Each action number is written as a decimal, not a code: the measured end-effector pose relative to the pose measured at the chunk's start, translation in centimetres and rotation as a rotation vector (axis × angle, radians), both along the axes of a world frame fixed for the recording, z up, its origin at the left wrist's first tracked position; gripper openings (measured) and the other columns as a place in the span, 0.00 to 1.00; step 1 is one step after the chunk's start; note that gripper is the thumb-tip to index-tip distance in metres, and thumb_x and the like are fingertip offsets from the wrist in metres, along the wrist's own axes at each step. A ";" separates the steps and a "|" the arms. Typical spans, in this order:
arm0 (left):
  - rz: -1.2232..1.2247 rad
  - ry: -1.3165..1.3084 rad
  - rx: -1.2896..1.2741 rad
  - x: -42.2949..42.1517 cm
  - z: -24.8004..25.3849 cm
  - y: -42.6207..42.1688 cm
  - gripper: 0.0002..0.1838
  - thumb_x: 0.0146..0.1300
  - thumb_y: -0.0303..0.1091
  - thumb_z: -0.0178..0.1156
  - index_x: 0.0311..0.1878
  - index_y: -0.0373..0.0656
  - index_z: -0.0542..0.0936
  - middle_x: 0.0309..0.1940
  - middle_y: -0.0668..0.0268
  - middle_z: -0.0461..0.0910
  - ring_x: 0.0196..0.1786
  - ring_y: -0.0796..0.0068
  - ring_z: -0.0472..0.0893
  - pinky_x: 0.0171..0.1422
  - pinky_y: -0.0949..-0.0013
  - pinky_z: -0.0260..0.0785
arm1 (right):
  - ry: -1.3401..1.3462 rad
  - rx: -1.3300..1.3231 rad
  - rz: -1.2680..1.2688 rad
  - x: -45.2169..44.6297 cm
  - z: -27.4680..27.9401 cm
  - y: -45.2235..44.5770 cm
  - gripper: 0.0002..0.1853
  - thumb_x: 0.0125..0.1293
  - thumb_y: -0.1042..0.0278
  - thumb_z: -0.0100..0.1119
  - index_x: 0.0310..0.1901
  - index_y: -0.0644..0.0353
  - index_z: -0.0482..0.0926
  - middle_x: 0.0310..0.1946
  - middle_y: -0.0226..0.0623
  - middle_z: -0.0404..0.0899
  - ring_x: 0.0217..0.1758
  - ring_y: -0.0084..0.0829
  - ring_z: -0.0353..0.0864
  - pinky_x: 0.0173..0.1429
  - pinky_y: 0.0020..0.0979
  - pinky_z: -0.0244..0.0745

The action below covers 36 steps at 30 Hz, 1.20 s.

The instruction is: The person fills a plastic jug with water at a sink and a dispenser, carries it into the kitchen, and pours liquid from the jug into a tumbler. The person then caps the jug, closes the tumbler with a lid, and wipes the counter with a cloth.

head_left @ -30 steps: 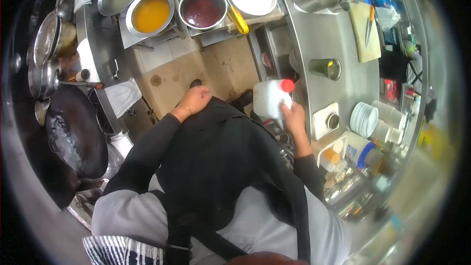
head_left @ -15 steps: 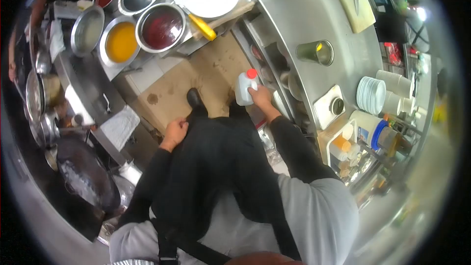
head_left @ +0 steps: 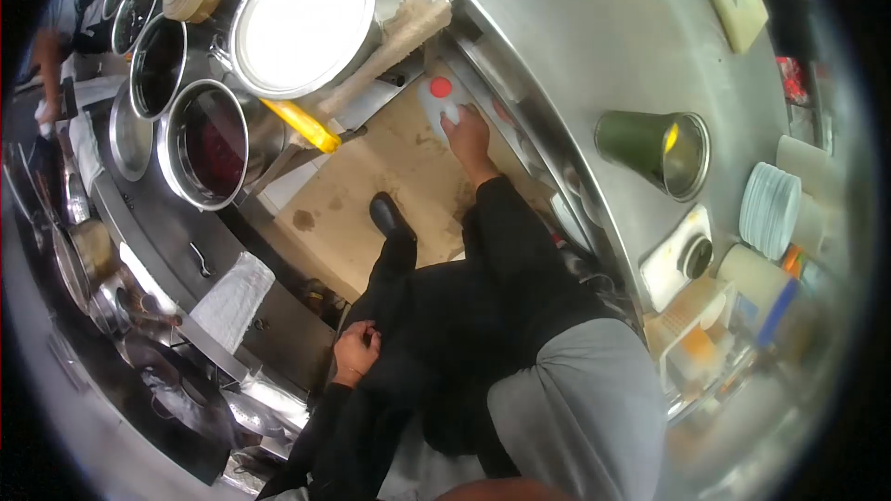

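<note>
A white plastic jug (head_left: 430, 113) with a red cap hangs from my right hand (head_left: 471, 141), whose fingers are wrapped round its handle. It is low over the brown floor, beside the shelves under the right counter. My left hand (head_left: 356, 353) rests near my left thigh with its fingers curled; nothing shows in them. Ahead of me a large pot of white contents (head_left: 303, 22) stands near a yellow handle (head_left: 306, 124) and a bowl of dark red liquid (head_left: 212, 146).
The steel counter (head_left: 575, 28) on the right bears a green container (head_left: 650, 148), a cutting board (head_left: 733, 0) and stacked plates (head_left: 769, 211). Woks and pans (head_left: 176, 399) line the left side, near a white cloth (head_left: 234, 301). Another person's arm (head_left: 46, 70) shows at the far left.
My right hand has carried the jug forward, toward the table with the pots. My left hand has dropped back beside my thigh. The view has moved forward and turned, and the pots appear larger.
</note>
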<state>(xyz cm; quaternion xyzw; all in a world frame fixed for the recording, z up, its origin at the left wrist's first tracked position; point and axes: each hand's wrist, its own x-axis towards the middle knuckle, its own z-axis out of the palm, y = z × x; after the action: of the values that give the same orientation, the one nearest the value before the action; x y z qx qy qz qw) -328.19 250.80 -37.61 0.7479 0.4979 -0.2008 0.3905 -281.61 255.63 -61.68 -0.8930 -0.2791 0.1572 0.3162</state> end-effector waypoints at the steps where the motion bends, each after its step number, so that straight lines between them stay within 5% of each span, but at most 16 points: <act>1: -0.002 -0.031 -0.005 -0.6 -0.7 -0.2 0.14 0.62 0.35 0.69 0.50 0.45 0.88 0.41 0.63 0.89 0.46 0.57 0.88 0.51 0.58 0.81 | 0.006 0.004 -0.004 0.2 0.7 0.9 0.18 0.66 0.53 0.70 0.48 0.59 0.86 0.46 0.48 0.84 0.50 0.54 0.85 0.55 0.51 0.80; 10: -0.026 -0.049 -0.005 0.6 -1.0 -0.2 0.14 0.61 0.37 0.70 0.50 0.48 0.87 0.40 0.67 0.89 0.44 0.60 0.88 0.50 0.59 0.81 | -0.191 0.177 0.144 0.7 5.1 11.1 0.16 0.65 0.54 0.72 0.42 0.58 0.86 0.43 0.45 0.84 0.45 0.51 0.86 0.50 0.49 0.83; 12: -0.004 -0.023 -0.023 0.5 -0.9 0.0 0.15 0.61 0.37 0.70 0.50 0.48 0.87 0.40 0.67 0.89 0.45 0.60 0.88 0.50 0.59 0.81 | -0.353 0.088 0.247 1.2 4.7 13.5 0.14 0.67 0.54 0.69 0.44 0.55 0.87 0.48 0.44 0.87 0.49 0.47 0.88 0.52 0.47 0.84; 16: 0.037 0.010 -0.050 0.5 -0.5 0.3 0.15 0.61 0.37 0.70 0.51 0.49 0.87 0.40 0.68 0.88 0.46 0.60 0.88 0.51 0.59 0.81 | -0.234 -0.083 0.362 2.0 2.6 16.5 0.21 0.66 0.50 0.67 0.52 0.58 0.86 0.49 0.46 0.87 0.51 0.45 0.88 0.55 0.48 0.84; 28: -0.062 -0.045 -0.012 -1.6 -2.7 1.2 0.15 0.62 0.39 0.70 0.50 0.48 0.87 0.42 0.66 0.88 0.48 0.57 0.88 0.52 0.57 0.80 | -0.025 -0.023 0.023 -3.1 -4.0 13.6 0.20 0.65 0.52 0.70 0.45 0.63 0.85 0.38 0.49 0.87 0.42 0.52 0.89 0.48 0.48 0.86; 32: 0.042 0.022 -0.138 0.0 -1.3 2.7 0.14 0.64 0.40 0.68 0.51 0.47 0.86 0.42 0.65 0.88 0.47 0.57 0.88 0.52 0.57 0.80 | 0.179 -0.182 -0.145 -3.6 -7.4 13.8 0.21 0.69 0.47 0.65 0.48 0.58 0.86 0.46 0.50 0.84 0.55 0.53 0.85 0.58 0.49 0.82; 36: -0.035 -0.042 0.006 -1.5 -2.7 2.1 0.12 0.63 0.39 0.69 0.48 0.48 0.87 0.41 0.66 0.89 0.46 0.58 0.89 0.51 0.58 0.81 | 0.267 -0.108 -0.171 -2.7 -13.9 15.0 0.28 0.67 0.46 0.70 0.51 0.69 0.83 0.50 0.56 0.83 0.57 0.55 0.82 0.64 0.51 0.78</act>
<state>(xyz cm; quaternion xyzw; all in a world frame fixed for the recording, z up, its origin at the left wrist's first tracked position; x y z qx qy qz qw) -329.68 252.91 -40.33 0.7617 0.4769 -0.1906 0.3950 -284.32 270.67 -75.58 -0.9004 -0.1488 0.2616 0.3143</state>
